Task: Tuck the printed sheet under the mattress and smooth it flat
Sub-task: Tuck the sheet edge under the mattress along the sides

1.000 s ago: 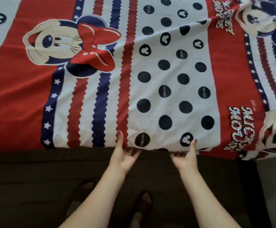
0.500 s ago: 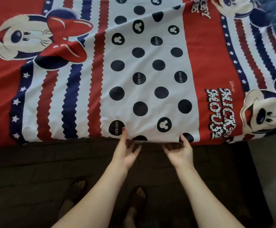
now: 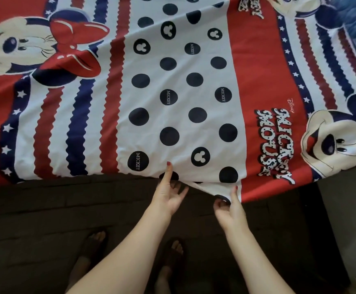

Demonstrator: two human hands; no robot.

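Hem of the printed sheet [image 3: 179,98] runs left to right just ahead of my knuckles in the head view, which is the only view I have, along the near edge of the bed where the cloth meets the dark side of the mattress [image 3: 66,209]. The sheet itself lies spread over the top, away from me, its long edge crossing in front of both arms, so the coming push goes forward and under that edge. My right hand [image 3: 229,210] is the one that has hold of it: thumb on top and fingers curled beneath, a narrow grip pinching a loose flap of white dotted cloth that hangs a little below the line of the rest. My left hand [image 3: 168,194] holds nothing that I can see; its grip is wide, fingers spread, with the thumb lying up on the cloth beside a black dot and the other fingers pointing in under the hem. Both hands sit close together near the middle of the edge, the right slightly nearer to me. To the left the hem looks drawn straight along the mattress edge; to the right it dips lower toward the corner, so I judge that stretch is not yet tucked. A diagonal crease rises across the dotted panel and will want smoothing afterwards.
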